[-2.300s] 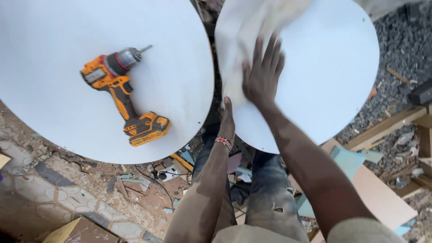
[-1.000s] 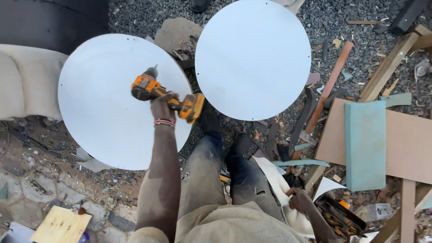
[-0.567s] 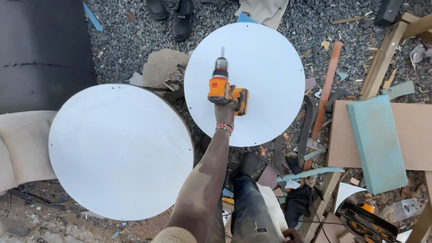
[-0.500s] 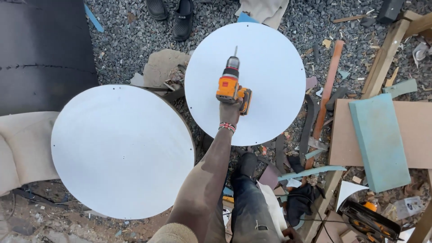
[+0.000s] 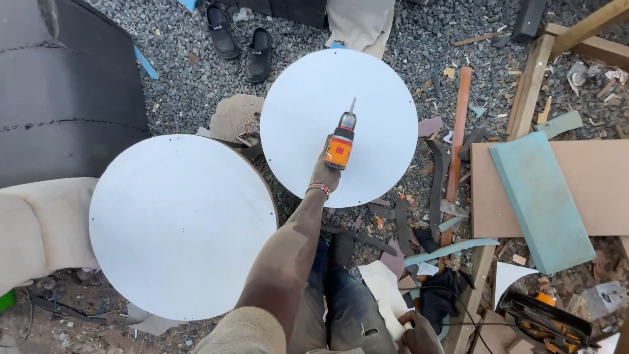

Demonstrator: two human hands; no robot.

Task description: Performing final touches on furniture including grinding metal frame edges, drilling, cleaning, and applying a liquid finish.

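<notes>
My left hand [image 5: 325, 176], a beaded bracelet on its wrist, grips an orange and black cordless drill [image 5: 341, 141]. The drill is held over a white round panel [image 5: 308, 98] on the gravel, its bit pointing away from me. A second, larger-looking white round panel [image 5: 177, 223] lies to the left with nothing on it. My right hand [image 5: 418, 333] hangs low by my leg at the bottom edge, mostly cut off. Whether it holds anything cannot be seen.
A pair of black sandals [image 5: 236, 39] lies on the gravel at the top. To the right are a teal foam slab [image 5: 540, 196] on a brown board [image 5: 603, 190], wooden planks [image 5: 527, 85] and scraps. A dark curved panel [image 5: 59, 85] and beige cushion [image 5: 33, 229] are at left.
My left hand picked the drill off the left panel and carried it over the right panel. My right hand left the right panel and dropped to my side. The view rose.
</notes>
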